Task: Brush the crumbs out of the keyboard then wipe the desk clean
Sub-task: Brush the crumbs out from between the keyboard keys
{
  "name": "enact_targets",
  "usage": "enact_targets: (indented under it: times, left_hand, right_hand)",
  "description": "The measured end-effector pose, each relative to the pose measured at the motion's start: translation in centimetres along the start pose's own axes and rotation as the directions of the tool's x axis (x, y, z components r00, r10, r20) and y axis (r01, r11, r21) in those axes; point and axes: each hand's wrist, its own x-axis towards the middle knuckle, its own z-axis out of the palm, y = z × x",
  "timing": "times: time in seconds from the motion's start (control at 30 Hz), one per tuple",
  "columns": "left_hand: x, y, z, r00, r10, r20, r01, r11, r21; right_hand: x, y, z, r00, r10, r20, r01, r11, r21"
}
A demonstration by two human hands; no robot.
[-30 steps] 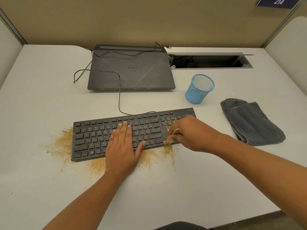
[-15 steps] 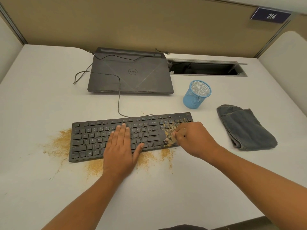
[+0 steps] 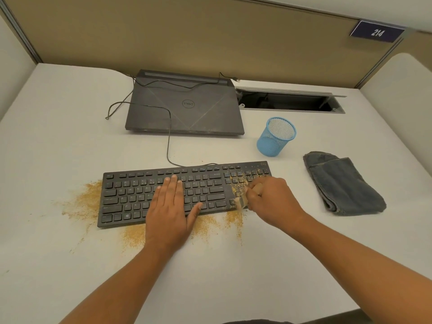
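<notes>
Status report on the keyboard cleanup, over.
Left hand flat on keyboard. Right hand grips brush at keypad end. Crumbs on those keys and on desk. Cloth untouched at right; nothing in the way.

View: one head-worn, wide-angle camera.
Position: above the near edge of the desk [image 3: 70,277].
Facing: forward and down, toward the rear partition [image 3: 187,38].
Range: close; keyboard [image 3: 131,199] mid-frame, desk fills most of the frame.
</notes>
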Motion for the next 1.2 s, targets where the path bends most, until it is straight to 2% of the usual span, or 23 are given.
enact_targets:
  times: [0.1, 0.2, 0.37, 0.5, 0.6, 0.7, 0.8, 0.87, 0.97, 1.07, 1.13, 1.2]
  left_hand:
    - [0.0, 0.0, 0.0, 1.0, 0.003, 0.007, -0.003, 1.0, 0.0]
    - [0.0, 0.0, -0.1, 1.0, -0.002, 0.001, 0.002, 1.0, -0.009]
    - [0.0, 0.1, 0.0, 1.0, -0.004, 0.012, 0.004, 1.0, 0.004]
    - [0.0, 0.0, 0.0, 1.0, 0.001, 0.009, -0.001, 1.0, 0.003]
    - [0.0, 0.1, 0.0, 1.0, -0.002, 0.003, 0.002, 1.0, -0.001]
    - [0.0, 0.0, 0.1, 1.0, -0.006, 0.005, 0.006, 1.0, -0.005]
    - [0.0, -0.1, 0.2, 1.0, -0.001, 0.007, 0.001, 1.0, 0.001]
    - [0.0, 0.0, 0.2, 1.0, -0.005, 0.005, 0.005, 1.0, -0.002]
    - [0.0, 0.0, 0.2, 1.0, -0.004, 0.0, 0.004, 1.0, -0.009]
    - [0.0, 0.1, 0.0, 1.0, -0.004, -0.002, 0.004, 1.0, -0.012]
    - [0.0, 0.2, -0.1, 1.0, -0.004, -0.001, 0.004, 1.0, -0.014]
    - [0.0, 0.2, -0.1, 1.0, -0.006, -0.001, 0.006, 1.0, -0.014]
  right_hand:
    - [0.9, 0.3, -0.2, 0.999, -0.002, -0.047, 0.004, 0.999, 0.032]
    - [2.9, 0.3, -0.4, 0.994, -0.05, -0.097, 0.049, 0.999, -0.011]
    - [3.6, -0.1, -1.3, 0.972, -0.087, 0.218, 0.122, 0.981, -0.15]
    - [4.3, -0.1, -2.1, 0.975, -0.118, 0.186, 0.143, 0.982, -0.126]
    - [4.1, -0.2, -2.1, 0.944, -0.16, 0.288, 0.212, 0.964, -0.16]
    - [3.7, 0.0, -2.5, 0.943, -0.173, 0.284, 0.216, 0.968, -0.127]
    - [3.6, 0.4, -2.6, 0.93, -0.155, 0.333, 0.236, 0.946, -0.22]
    - [3.5, 0.6, -2.8, 0.939, -0.155, 0.306, 0.236, 0.939, -0.249]
    - [3.0, 0.7, -2.8, 0.949, -0.168, 0.267, 0.215, 0.963, -0.161]
    - [2.7, 0.7, -2.6, 0.944, -0.142, 0.298, 0.215, 0.949, -0.229]
    - [2.8, 0.7, -2.6, 0.954, -0.176, 0.243, 0.233, 0.944, -0.235]
    - [2.9, 0.5, -2.2, 0.967, -0.202, 0.155, 0.225, 0.963, -0.147]
